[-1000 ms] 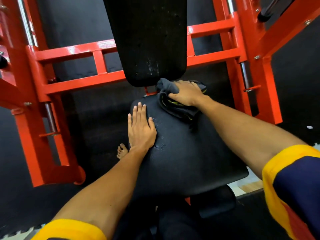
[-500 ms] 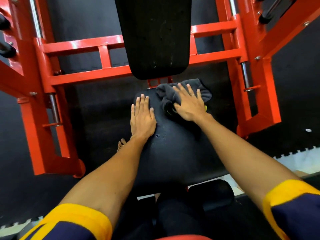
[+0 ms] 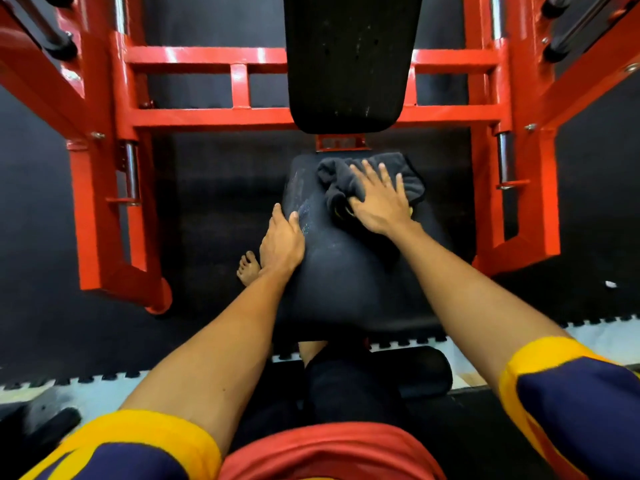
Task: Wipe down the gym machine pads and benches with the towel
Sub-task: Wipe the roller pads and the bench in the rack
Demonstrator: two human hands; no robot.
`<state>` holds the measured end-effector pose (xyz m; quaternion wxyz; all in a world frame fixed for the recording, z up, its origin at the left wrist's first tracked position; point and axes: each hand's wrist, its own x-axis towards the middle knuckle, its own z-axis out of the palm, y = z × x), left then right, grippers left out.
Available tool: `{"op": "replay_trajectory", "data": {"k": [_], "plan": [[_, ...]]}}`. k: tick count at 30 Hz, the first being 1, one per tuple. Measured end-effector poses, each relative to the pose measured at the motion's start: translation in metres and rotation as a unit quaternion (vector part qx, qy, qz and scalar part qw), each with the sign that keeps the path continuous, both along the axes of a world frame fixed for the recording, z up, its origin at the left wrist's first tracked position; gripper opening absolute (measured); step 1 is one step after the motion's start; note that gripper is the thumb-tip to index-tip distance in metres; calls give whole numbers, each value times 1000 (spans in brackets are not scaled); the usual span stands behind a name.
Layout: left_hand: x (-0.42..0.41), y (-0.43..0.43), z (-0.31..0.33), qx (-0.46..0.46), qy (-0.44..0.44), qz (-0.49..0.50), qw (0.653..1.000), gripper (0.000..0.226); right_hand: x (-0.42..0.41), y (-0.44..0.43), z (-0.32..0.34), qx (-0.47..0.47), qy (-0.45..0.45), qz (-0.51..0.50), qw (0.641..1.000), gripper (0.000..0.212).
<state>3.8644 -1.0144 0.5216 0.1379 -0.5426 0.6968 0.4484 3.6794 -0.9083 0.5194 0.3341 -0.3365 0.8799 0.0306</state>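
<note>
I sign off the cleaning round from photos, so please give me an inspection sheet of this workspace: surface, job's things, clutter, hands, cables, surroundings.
Surface: black seat pad, with pale dusty smears near its left edge.
Job's things: dark towel bunched on the seat pad's far end; back pad above it, speckled.
Clutter: small white scrap on the floor at the right.
Hands: right hand flat on the towel, fingers spread; left hand on the seat pad's left edge, finger curl unclear.
Cables: nothing seen.
Surroundings: red frame, black floor mat, bare foot left of the seat pad.
</note>
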Motion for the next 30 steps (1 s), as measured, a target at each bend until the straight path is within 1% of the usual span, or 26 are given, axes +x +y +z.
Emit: {"op": "replay_trajectory", "data": {"k": [1,3,7,11,13,15,19,23,25,28,30], "plan": [[4,2,1,6,1,7,1000,61,8,-9,-2,1,-1,-19,1000,76],[11,4,4,19,1,16,1000,60,39,-16,2,-11,-3,-25,1000,76],[22,9,18,28,-10,10,1000,58,101,13,25,-57,1,18,998,77],[26,11,25,34,-20,15,999,56,139,40,35,-74,32,-6,997,91],[25,12,26,26,-17,19,999,56,135,35,28,-82,56,-6,995,91],[25,13,26,16,-13,22,1000,55,121,21,14,-92,61,-3,994,85],[22,14,27,3,-20,20,1000,54,77,-24,-11,-87,54,-12,995,78],[21,13,28,0,-23,11,1000,55,49,-62,-22,-61,34,-39,997,77],[22,13,26,1,-19,10,1000,54,59,-53,-17,-71,32,-28,997,77],[21,14,28,9,-38,12,999,46,91,-10,-2,-141,58,43,987,77],[18,13,38,29,-57,18,998,52,100,11,5,-170,43,56,983,77]]}}
